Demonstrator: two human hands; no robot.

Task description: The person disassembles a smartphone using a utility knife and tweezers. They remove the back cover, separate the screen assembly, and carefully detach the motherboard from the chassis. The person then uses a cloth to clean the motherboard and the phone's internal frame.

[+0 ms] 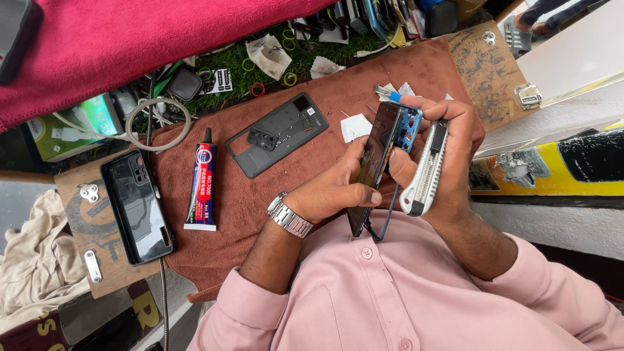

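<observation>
My left hand (335,188) grips an opened smartphone (376,159) held on edge above the brown cloth (247,201), thumb pressed on its screen side. My right hand (448,156) steadies the phone's top end, where a blue inner frame (408,127) shows, and also holds a grey-white utility knife (426,172) along its palm. A thin dark cable (389,218) hangs from the phone's lower end. A metal watch (289,216) is on my left wrist.
A grey phone back cover (276,136) and a glue tube (203,185) lie on the cloth. A black phone (138,205) rests on a wooden board at left. Tools, rings and scraps litter the green mat (260,71) behind. A red cloth (143,39) covers the top left.
</observation>
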